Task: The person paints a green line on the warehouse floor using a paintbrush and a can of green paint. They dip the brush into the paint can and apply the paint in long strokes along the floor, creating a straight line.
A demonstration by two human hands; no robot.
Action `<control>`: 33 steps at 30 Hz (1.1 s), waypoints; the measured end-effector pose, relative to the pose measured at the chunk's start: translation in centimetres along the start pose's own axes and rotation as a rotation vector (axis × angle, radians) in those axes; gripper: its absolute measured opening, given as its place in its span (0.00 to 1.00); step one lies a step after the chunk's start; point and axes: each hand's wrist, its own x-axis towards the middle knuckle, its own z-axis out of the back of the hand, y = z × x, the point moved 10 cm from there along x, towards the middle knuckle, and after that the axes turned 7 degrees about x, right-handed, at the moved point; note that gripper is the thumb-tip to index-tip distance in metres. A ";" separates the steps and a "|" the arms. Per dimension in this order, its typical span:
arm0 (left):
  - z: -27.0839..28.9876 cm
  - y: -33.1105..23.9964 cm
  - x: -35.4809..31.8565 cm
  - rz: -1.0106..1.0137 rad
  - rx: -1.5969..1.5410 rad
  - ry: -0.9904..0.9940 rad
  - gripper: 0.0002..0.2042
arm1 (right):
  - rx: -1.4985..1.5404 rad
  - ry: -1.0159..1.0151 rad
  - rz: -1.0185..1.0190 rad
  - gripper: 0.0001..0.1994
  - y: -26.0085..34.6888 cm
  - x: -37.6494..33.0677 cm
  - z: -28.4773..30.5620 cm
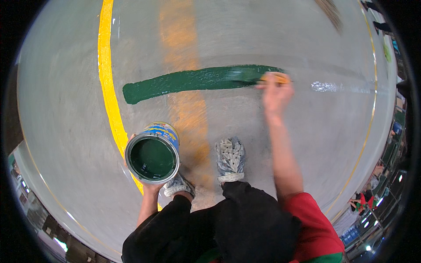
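My left hand is wrapped round a metal paint can with a blue and yellow label, held tilted so its open top shows. Dark green paint fills much of the can. Out to the right, my right hand grips a paintbrush with an orange handle, partly smeared by motion. The brush is at the right end of a wet dark green stripe running across the grey floor. Its bristles are hard to make out against the paint.
A bright yellow line runs down the floor on the left. A faded orange band passes under the green stripe. Broom-like bristles show at the top right, and a shiny patch lies right of the brush. My shoes stand below the stripe.
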 end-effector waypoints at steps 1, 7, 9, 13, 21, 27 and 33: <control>0.1 -0.2 0.1 -0.009 -0.010 0.000 0.49 | -0.136 -0.077 0.015 0.10 -0.2 1.4 3.7; 0.4 -1.3 0.7 -0.038 -0.044 -0.002 0.50 | -0.852 -0.354 0.511 0.06 5.4 3.8 12.2; 0.2 -1.6 0.6 -0.048 -0.045 0.013 0.51 | -0.808 -0.133 0.402 0.05 4.4 3.1 7.5; -0.2 -2.1 -0.2 -0.044 -0.039 0.060 0.52 | -0.441 0.275 0.639 0.03 6.3 -5.9 -6.5; -0.6 -2.3 0.3 -0.054 -0.045 0.061 0.54 | -0.127 0.228 0.361 0.05 2.9 -3.0 -5.1; -0.6 -2.1 0.0 -0.064 -0.053 0.054 0.56 | -0.799 -0.148 0.635 0.05 4.8 4.0 11.2; -0.9 -2.8 -0.7 -0.069 -0.045 0.078 0.58 | -0.677 0.184 0.769 0.03 4.7 -1.9 0.7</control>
